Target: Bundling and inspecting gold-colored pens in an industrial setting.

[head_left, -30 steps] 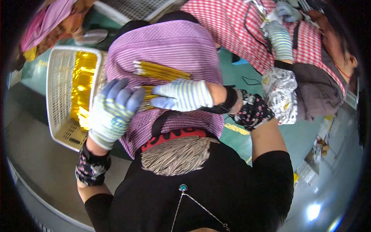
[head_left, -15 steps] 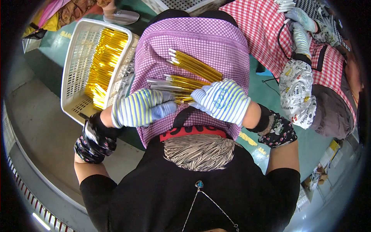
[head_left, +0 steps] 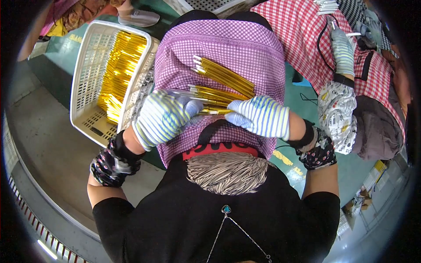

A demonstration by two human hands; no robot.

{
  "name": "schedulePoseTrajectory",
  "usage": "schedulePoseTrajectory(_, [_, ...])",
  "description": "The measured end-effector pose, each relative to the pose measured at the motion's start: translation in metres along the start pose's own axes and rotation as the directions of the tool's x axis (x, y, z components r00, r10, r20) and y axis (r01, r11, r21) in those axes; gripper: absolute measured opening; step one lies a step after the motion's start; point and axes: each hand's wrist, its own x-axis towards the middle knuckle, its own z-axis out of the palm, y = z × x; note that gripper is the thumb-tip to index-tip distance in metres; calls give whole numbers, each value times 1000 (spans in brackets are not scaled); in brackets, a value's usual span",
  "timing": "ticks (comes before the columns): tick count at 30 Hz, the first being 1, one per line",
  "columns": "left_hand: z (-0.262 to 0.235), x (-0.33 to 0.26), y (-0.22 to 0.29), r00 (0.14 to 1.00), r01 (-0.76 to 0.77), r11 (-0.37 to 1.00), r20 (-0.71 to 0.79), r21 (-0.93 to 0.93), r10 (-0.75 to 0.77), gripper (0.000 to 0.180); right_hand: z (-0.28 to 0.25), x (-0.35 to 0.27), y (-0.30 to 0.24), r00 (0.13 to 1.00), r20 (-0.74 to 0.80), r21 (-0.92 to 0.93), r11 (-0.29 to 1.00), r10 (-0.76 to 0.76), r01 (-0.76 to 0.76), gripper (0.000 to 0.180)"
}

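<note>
My left hand, in a striped glove, is closed around something, its fingers slightly blurred. Silvery thin rods stick out beside it. Opposite, my right hand, gloved alike, pinches the right ends of slim shiny gold sticks that span the gap to my left fingertips. Just above lies a bunch of gold sticks with pale tips. A separate bundle of gold sticks with white ends rests farther up on the purple checked apron over my lap.
At left stands a cream plastic basket heaped with gold sticks. On the right a co-worker in a red checked apron has gloved hands near white sticks. A grey shoe is beyond the basket.
My left hand has turned and shifted slightly right and up; my right hand has moved a little right and down. The co-worker's hands have moved apart.
</note>
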Motion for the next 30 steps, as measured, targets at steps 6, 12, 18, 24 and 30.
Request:
schedulePoseTrajectory(6, [10, 4, -21, 976, 1, 913, -198, 409, 87, 27, -2, 6, 9, 971, -174, -147, 970, 166, -192, 36])
schedulePoseTrajectory(12, [33, 18, -18, 996, -62, 899, -26, 434, 82, 30, 9, 16, 4, 913, -397, -339, 939, -94, -51, 34])
schedulePoseTrajectory(18, [40, 21, -9, 1000, -13, 934, 9, 356, 11, 29, 41, 12, -2, 977, -199, -318, 948, -70, 3, 21])
schedulePoseTrajectory(24, [40, 22, -7, 987, -86, 857, -73, 508, 142, 15, 32, 12, -6, 993, -54, -269, 956, 103, -114, 23])
schedulePoseTrajectory(30, [14, 29, 4, 915, -165, 771, -196, 615, 353, 25, 31, 6, 10, 978, -203, 229, 973, 44, 4, 30])
